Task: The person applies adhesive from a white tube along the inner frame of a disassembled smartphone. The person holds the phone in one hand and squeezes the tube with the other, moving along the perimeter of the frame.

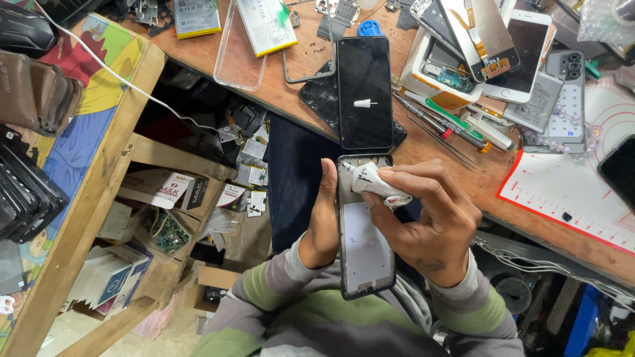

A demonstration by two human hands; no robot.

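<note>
The left hand (pixel 324 215) is held upright against the left edge of a black phone frame with a pale grey inner plate (pixel 366 254); its fingers are wrapped behind the frame, grasping it, with the thumb pointing up along the edge. The frame is held lengthwise over the lap, just below the near edge of the brown wooden workbench (pixel 423 149). The right hand (pixel 423 221) is curled over the frame's right side, fingers clenched around a small white squeeze tube with a fine nozzle (pixel 372 184); the nozzle tip is set at the frame's upper left corner.

Directly above the frame, a black glass phone screen (pixel 364 92) is laid flat on the bench, a small white cap (pixel 364 103) resting on it. To its left a clear phone case (pixel 240 49) is noted. To its right, thin metal hand tools (pixel 436 125), opened phones and a white work mat with a red border (pixel 562 192) crowd the bench. At far left a painted wooden shelf (pixel 86 198) stands well apart; open room remains between shelf and hands.
</note>
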